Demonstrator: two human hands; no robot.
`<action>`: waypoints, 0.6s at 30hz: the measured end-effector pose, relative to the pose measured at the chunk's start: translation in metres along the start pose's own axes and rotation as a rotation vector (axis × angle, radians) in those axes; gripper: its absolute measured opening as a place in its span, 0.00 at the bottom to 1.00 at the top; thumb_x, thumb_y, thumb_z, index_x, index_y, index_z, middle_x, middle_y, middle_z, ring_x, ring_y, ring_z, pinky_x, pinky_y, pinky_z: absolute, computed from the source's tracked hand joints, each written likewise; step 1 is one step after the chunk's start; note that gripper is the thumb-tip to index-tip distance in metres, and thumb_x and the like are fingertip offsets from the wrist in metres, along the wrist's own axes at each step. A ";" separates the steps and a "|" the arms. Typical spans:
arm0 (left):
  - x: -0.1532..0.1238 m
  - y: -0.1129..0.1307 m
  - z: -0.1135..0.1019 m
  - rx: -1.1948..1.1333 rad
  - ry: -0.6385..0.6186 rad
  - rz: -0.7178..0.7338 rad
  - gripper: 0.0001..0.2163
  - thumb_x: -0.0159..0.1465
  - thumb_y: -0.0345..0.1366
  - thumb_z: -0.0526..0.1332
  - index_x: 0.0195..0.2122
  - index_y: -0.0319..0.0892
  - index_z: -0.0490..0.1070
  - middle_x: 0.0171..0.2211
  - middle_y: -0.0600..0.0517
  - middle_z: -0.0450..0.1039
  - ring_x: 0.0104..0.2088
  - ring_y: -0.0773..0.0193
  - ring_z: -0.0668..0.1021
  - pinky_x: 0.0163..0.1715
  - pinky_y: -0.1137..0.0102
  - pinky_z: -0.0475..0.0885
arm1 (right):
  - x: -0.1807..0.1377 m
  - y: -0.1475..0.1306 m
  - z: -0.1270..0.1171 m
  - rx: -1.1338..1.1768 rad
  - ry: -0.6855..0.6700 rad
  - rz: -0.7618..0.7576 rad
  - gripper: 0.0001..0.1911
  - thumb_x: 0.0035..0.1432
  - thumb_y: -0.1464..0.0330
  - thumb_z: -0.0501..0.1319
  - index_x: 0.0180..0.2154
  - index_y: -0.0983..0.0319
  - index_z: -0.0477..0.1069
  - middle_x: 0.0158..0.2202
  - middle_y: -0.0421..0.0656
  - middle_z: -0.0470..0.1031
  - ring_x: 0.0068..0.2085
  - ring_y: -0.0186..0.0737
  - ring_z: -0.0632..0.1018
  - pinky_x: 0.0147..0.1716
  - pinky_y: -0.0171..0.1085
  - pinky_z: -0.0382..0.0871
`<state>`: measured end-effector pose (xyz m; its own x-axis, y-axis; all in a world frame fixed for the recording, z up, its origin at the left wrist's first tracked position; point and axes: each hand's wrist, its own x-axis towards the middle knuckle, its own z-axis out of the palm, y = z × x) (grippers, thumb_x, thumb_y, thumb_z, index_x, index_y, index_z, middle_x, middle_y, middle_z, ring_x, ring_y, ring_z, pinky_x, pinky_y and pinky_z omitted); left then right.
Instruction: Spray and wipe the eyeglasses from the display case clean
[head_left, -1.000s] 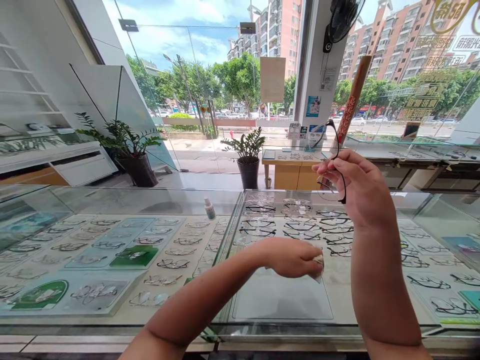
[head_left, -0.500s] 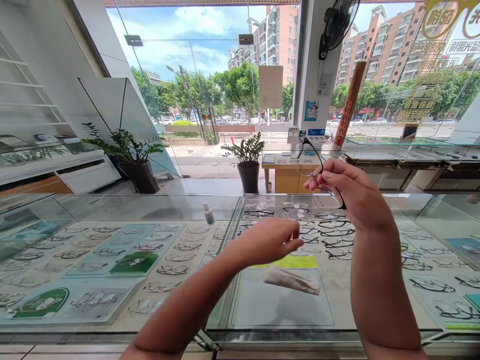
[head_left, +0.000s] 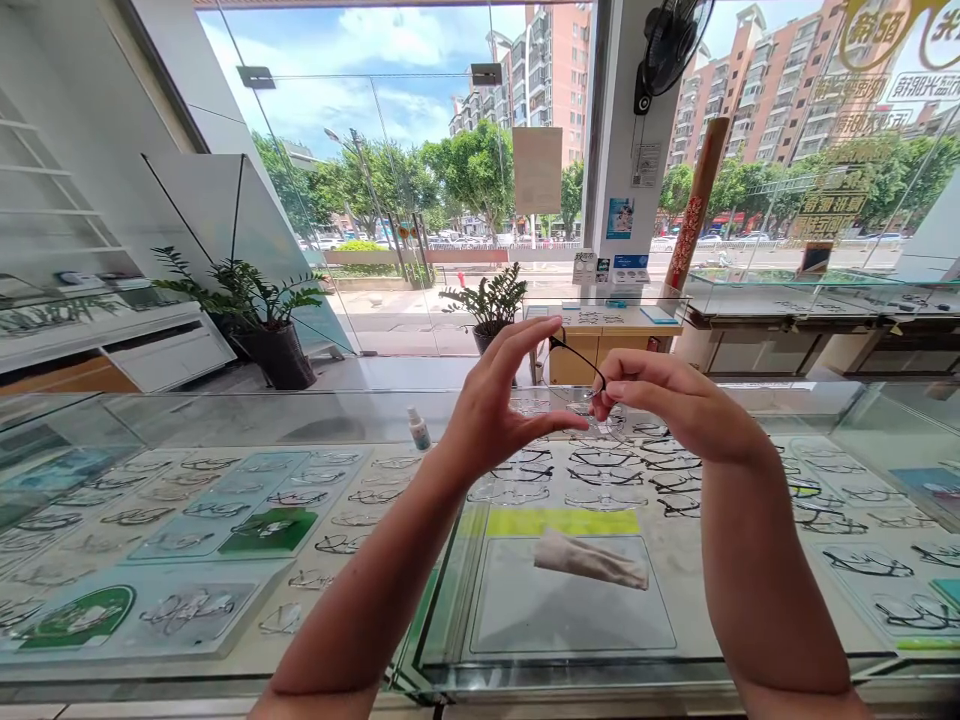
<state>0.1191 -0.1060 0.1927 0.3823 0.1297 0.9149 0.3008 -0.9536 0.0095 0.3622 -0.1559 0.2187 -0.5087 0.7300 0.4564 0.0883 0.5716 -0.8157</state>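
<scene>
A pair of thin dark-framed eyeglasses (head_left: 579,354) is up in the air above the glass counter. My right hand (head_left: 675,398) pinches the frame between thumb and fingers. On the other side, my left hand (head_left: 502,400) has its thumb and fingers spread wide apart around the glasses' left end. The tip of its index finger is at the dark end of the frame; whether it touches I cannot tell. Part of the lenses is lost against the display behind. Below lies a folded greyish cloth (head_left: 592,560) on a pale mat (head_left: 517,610).
Several rows of eyeglasses (head_left: 604,460) fill the glass display counter (head_left: 450,670). A small white spray bottle (head_left: 418,430) stands on the left part. Beyond the counter are potted plants (head_left: 277,350), a wooden cabinet (head_left: 574,358) and a wall fan (head_left: 671,45).
My left hand has risen from above the counter and opened beside the glasses. My right hand has lowered the glasses and moved them left.
</scene>
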 end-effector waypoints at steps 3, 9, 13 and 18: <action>0.002 0.000 -0.003 0.012 0.052 0.027 0.39 0.58 0.54 0.76 0.67 0.49 0.69 0.61 0.40 0.77 0.61 0.50 0.80 0.59 0.54 0.81 | 0.000 0.000 0.000 -0.009 -0.030 0.013 0.10 0.71 0.64 0.63 0.35 0.59 0.75 0.35 0.40 0.78 0.39 0.38 0.77 0.43 0.40 0.70; 0.003 0.001 -0.007 0.067 0.084 0.089 0.37 0.56 0.53 0.77 0.65 0.48 0.72 0.57 0.42 0.80 0.58 0.52 0.83 0.57 0.56 0.82 | 0.001 0.000 0.001 -0.009 -0.053 0.016 0.11 0.72 0.62 0.63 0.36 0.59 0.74 0.36 0.40 0.78 0.39 0.38 0.76 0.43 0.40 0.70; 0.004 0.001 -0.013 0.099 0.046 0.108 0.35 0.58 0.53 0.77 0.63 0.49 0.73 0.56 0.43 0.81 0.56 0.52 0.84 0.56 0.56 0.83 | -0.002 -0.001 0.000 -0.018 -0.061 0.012 0.12 0.73 0.60 0.63 0.36 0.59 0.74 0.36 0.40 0.79 0.39 0.39 0.77 0.42 0.41 0.71; 0.003 -0.005 -0.020 0.198 0.172 0.053 0.31 0.59 0.54 0.76 0.60 0.48 0.75 0.54 0.45 0.82 0.54 0.53 0.84 0.51 0.60 0.83 | -0.008 -0.002 -0.003 -0.188 0.019 -0.133 0.15 0.71 0.56 0.65 0.54 0.55 0.76 0.52 0.45 0.80 0.53 0.46 0.80 0.57 0.46 0.73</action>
<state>0.1014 -0.1065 0.2036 0.2534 0.0166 0.9672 0.4556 -0.8841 -0.1042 0.3681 -0.1615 0.2177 -0.5103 0.6495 0.5637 0.1805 0.7218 -0.6682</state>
